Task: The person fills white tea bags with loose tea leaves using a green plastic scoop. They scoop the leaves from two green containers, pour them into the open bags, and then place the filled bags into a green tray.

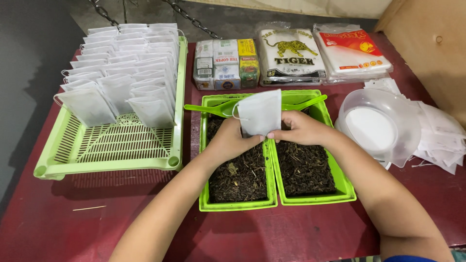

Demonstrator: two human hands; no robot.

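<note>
Pinching white filter bag (260, 112) between left hand (232, 139), right hand (300, 129), above green trays (272, 194)

A small white filter bag (260, 112) of thin, faintly see-through paper stands upright, roughly square, with a thin drawstring looping out at its upper left corner. It is pinched along its lower edge from both sides (its bottom corners are hidden), above the seam between two green trays (273, 194) of dark loose tea.
</note>
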